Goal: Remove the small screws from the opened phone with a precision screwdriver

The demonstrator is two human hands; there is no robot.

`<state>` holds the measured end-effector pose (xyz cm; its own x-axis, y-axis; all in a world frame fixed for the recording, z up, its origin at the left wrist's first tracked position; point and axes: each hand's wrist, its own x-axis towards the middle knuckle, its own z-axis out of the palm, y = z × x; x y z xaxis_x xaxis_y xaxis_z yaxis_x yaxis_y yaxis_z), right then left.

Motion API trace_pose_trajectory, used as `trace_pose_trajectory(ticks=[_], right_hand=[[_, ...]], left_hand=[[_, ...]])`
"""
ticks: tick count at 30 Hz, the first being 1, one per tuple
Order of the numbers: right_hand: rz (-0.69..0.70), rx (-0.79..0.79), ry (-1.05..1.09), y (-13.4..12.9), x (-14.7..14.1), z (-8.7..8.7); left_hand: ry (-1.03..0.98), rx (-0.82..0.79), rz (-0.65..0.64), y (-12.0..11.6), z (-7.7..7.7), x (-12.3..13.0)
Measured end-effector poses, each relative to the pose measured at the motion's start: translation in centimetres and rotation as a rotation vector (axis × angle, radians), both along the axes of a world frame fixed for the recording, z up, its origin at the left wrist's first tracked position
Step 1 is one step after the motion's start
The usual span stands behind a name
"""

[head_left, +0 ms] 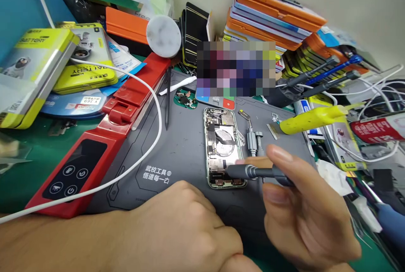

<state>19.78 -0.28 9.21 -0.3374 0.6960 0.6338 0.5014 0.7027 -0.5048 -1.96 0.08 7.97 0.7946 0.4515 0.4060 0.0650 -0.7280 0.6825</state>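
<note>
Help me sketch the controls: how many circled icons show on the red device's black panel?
4 on the black panel: upper-left icon, upper-right icon, lower-left icon, lower-right icon. The white cable runs by the panel's lower edge, but none seems hidden.

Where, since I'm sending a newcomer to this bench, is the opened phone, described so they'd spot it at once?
Start with the dark grey mat, right of the red folding device. On it, left of the right hand, lies the opened phone. Unlike the slim tools to its right, it is a flat, pale-rimmed rectangle with a silvery disc among its exposed parts.
</note>
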Motion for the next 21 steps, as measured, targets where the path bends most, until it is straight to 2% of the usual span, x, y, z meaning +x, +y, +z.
trace_pose_trajectory(ticks=[3,9,14,21], right_hand=[[-0.055,0.041,-0.074,0.0,0.3,0.7],[0.037,0.005,-0.041,0.3,0.3,1.1],[0.049,0.0,-0.032,0.1,-0.2,1.2],[0.123,0.011,-0.031,0.0,-0.2,1.4]], left_hand=[[0.024,-0.038,-0.053,0.1,0.1,-0.1],[0.007,-0.03,-0.064,0.0,-0.7,-0.1],[-0.034,0.059,-0.024,0.0,-1.5,0.4],[-0.051,0.041,0.018,0.0,-1.2,0.6]])
